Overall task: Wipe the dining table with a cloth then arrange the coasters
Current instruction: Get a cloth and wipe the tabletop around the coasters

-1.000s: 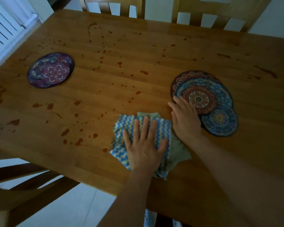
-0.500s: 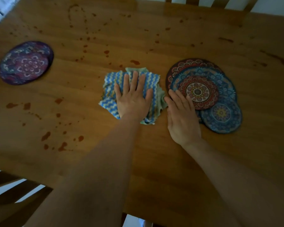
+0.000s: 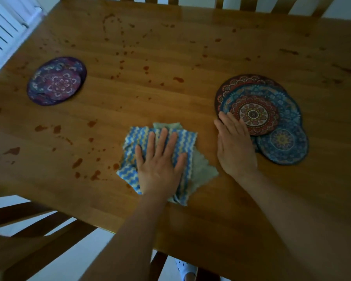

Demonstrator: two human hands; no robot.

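Observation:
My left hand (image 3: 160, 165) lies flat with spread fingers on a blue, yellow and white zigzag cloth (image 3: 130, 142) near the front edge of the wooden dining table (image 3: 190, 57). My right hand (image 3: 234, 148) rests flat on the table, its fingertips touching the left edge of a pile of round patterned coasters (image 3: 272, 110). The pile holds several overlapping mats, red and blue, with a small blue coaster (image 3: 283, 141) at its lower right. A purple coaster (image 3: 57, 81) lies alone at the far left. Reddish-brown spots (image 3: 77, 163) dot the tabletop left of the cloth and toward the back.
Wooden chair backs (image 3: 241, 3) stand beyond the table's far edge, and another chair (image 3: 28, 230) sits at the front left. A white radiator (image 3: 2, 31) is at the top left. Below the front edge a white shoe (image 3: 185, 269) shows on the pale floor.
My left hand drew the cloth back toward the table's front edge after pushing it away. The right hand stayed at the coaster pile's left edge.

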